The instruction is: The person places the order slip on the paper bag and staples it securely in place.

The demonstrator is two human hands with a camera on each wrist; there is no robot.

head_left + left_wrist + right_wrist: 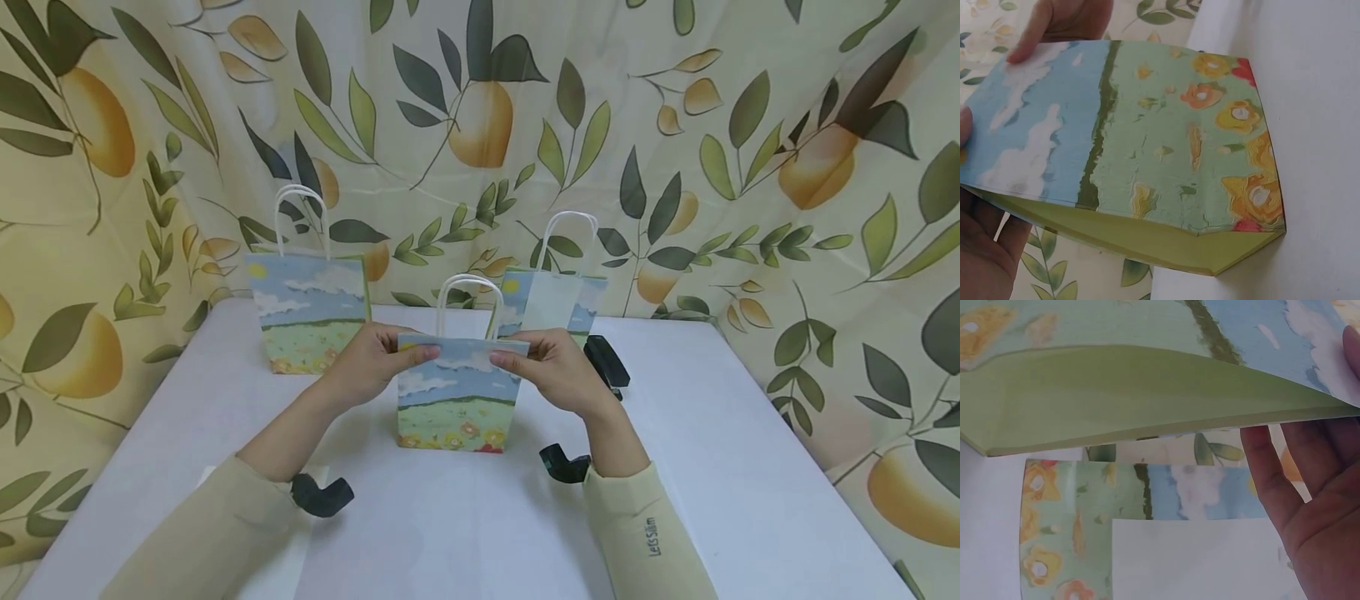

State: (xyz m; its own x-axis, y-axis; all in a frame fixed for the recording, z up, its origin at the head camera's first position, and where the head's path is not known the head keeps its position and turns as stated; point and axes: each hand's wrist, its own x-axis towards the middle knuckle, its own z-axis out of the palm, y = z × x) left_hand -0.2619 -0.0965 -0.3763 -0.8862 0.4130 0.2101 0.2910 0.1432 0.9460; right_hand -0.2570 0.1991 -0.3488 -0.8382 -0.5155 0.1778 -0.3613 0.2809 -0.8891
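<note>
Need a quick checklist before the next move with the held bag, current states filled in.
1. Left hand on front bag: ok, pinches the top edge.
2. Right hand on it: ok, pinches the same edge toward the other end.
3. Handles upright: ok, they arch above the fingers.
4. White paper on the facing side, as on the right rear bag: not ok, if a match is wanted; none there.
5. Stapler loaded: cannot tell, inside hidden.
6. Front bag's base resting on the table: cannot tell, contact unclear.
</note>
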